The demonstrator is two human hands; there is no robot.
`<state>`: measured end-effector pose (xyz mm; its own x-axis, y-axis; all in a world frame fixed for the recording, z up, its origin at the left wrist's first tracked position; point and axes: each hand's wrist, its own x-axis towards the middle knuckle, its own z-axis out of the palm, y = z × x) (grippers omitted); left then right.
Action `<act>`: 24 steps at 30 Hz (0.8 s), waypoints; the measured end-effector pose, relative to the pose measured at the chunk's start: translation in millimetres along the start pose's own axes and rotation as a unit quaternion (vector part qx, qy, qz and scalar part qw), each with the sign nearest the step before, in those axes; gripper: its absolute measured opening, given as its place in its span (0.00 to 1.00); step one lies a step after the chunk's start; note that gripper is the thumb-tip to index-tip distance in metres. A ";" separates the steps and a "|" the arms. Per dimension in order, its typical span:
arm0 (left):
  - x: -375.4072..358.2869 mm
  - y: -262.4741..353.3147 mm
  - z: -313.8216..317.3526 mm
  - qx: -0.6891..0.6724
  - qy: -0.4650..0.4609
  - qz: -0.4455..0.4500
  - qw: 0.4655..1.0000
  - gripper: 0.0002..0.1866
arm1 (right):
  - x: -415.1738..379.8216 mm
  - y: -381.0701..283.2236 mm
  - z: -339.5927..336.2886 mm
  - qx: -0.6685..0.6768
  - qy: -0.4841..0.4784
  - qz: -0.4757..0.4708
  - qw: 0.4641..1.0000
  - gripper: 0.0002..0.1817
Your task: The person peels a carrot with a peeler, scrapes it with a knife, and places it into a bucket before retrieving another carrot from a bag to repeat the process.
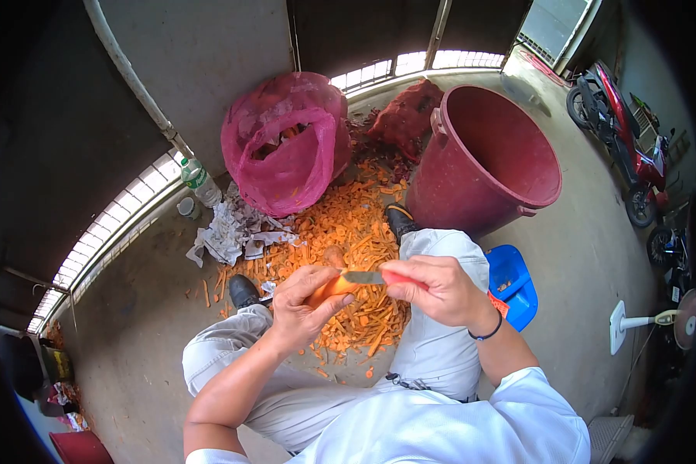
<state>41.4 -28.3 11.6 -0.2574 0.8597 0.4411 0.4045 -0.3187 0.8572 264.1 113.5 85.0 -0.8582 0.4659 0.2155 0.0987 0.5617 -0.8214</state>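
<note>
My left hand (305,307) is wrapped around a carrot (332,289), held roughly level above my lap. In my right hand (443,292) is a knife (363,278), gripped by its red handle. Its short dark blade points left and lies against or just over the carrot's right end; exact contact is hard to tell. Beneath both hands, a heap of orange peelings and cut pieces (348,224) spreads over the floor between my shoes.
Beyond the heap stand a pink plastic bag (243,166), a red mesh sack (407,116) and a tall maroon bin (433,189). A blue plastic container (527,298) sits by my right knee. Left are crumpled paper (228,232) and a bottle (201,183); a motorcycle (619,139) stands right.
</note>
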 end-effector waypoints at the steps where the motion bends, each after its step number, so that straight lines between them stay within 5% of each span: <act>1: -0.2 0.5 0.8 0.016 0.009 0.007 1.000 0.22 | -0.4 -0.9 2.6 0.001 0.002 0.000 1.000 0.18; 7: 1.5 3.5 -5.1 0.095 0.034 0.087 0.991 0.25 | 1.5 6.6 -2.5 -0.080 -0.001 -0.005 0.997 0.17; 10: 2.0 2.0 -8.8 0.106 0.038 0.102 0.988 0.25 | 1.6 41.9 -1.1 -0.050 0.112 0.091 0.988 0.15; 12: 1.7 3.7 -4.1 0.100 0.041 0.097 0.989 0.26 | -2.9 48.3 6.1 0.034 0.084 0.141 0.986 0.16; 14: 3.4 11.7 4.5 -0.200 0.060 -0.229 0.951 0.21 | -5.0 44.2 17.5 0.216 0.041 0.195 0.956 0.18; 15: 5.0 9.0 3.0 -0.200 0.062 -0.230 0.951 0.21 | -5.4 42.4 22.8 0.216 0.039 0.195 0.956 0.18; 17: 10.3 -1.9 -4.9 -0.378 0.081 -0.380 0.840 0.13 | -5.5 39.7 32.3 0.323 0.032 0.266 0.908 0.17; 19: 13.6 -7.7 -10.9 -0.421 0.082 -0.394 0.813 0.13 | -7.3 42.6 42.3 0.340 0.037 0.253 0.905 0.16; 21: 16.3 -12.3 -12.6 -0.459 0.183 -0.415 0.764 0.16 | -12.2 44.9 48.9 0.332 0.052 0.246 0.909 0.17; 24: 14.4 -25.2 -14.7 -0.458 0.217 -0.407 0.760 0.20 | -15.5 41.5 61.5 0.369 0.081 0.237 0.895 0.21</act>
<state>14.6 -13.8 0.2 -0.4400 0.7717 -0.4593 -0.7737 -0.0660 0.6301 250.5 87.6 15.1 -0.7180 0.6585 -0.2255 0.0214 -0.3030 -0.9527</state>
